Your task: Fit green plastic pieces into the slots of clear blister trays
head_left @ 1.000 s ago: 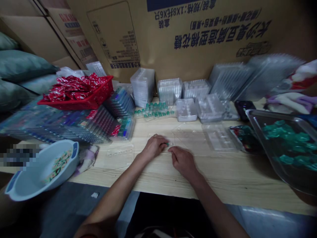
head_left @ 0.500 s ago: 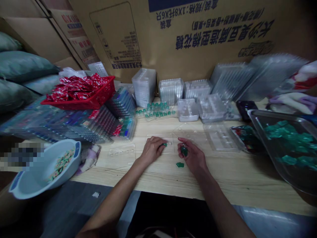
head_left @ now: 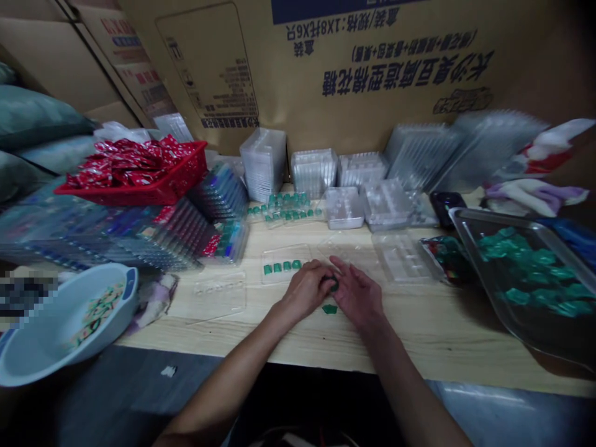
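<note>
Head view: the right hand [head_left: 358,293] curls its fingers around a dark green lump [head_left: 331,284], the left hand's [head_left: 305,287] bunched fingertips touching it (whether they pinch, I cannot tell). A loose green piece [head_left: 329,308] lies at six o'clock from it, a clear plastic tray [head_left: 284,253] of green cubes [head_left: 278,267] at ten, a metal tray [head_left: 526,326] at three.
</note>
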`<state>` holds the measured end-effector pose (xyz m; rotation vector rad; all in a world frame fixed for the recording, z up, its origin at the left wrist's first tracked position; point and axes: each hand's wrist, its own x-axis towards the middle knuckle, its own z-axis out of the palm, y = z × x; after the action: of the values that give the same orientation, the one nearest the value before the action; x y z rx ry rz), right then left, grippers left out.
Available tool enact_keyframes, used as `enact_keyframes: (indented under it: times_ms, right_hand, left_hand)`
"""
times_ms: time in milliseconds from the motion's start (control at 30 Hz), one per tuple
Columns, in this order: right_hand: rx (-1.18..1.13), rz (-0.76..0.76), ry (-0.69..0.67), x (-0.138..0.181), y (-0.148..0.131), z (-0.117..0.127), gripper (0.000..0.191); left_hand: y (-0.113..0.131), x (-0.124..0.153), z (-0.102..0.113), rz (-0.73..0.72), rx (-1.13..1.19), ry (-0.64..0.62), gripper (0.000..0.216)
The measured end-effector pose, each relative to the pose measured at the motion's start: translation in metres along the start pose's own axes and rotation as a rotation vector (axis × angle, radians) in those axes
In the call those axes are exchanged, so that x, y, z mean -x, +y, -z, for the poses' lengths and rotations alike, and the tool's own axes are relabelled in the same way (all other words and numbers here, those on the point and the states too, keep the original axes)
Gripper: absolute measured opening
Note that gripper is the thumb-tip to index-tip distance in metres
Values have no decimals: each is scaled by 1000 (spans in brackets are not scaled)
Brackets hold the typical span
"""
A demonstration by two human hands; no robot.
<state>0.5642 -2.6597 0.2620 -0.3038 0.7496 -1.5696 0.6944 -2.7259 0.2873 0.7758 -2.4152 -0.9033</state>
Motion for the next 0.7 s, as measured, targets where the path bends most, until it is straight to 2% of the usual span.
enact_keyframes:
  times_ms: [100,200,333,400,500,567,700]
  right_hand:
    - [-4,18,-2,0,1,0,33]
    - [48,13,-31,0,3,-1,34]
    - [89,-3,-82,0,5,0,41]
    - [90,4,-78,0,5,2,46]
    - [107,27,-69,1,4,3,49]
    - [123,38,-85,2,2,2,49]
    - [165,32,-121,2,3,-2,46]
  left_hand:
    - [-5,1,0,72,125,-7,9]
    - [-13,2,0,155,362,18,6]
    - [-17,1,-1,263,710,47,21]
    - [-15,1,-1,226,682,39,23]
    - [-10,2,0,96,427,16,28]
    - [-9,3,0,77,355,39,22]
    - [-13,2,1,249,656,166,17]
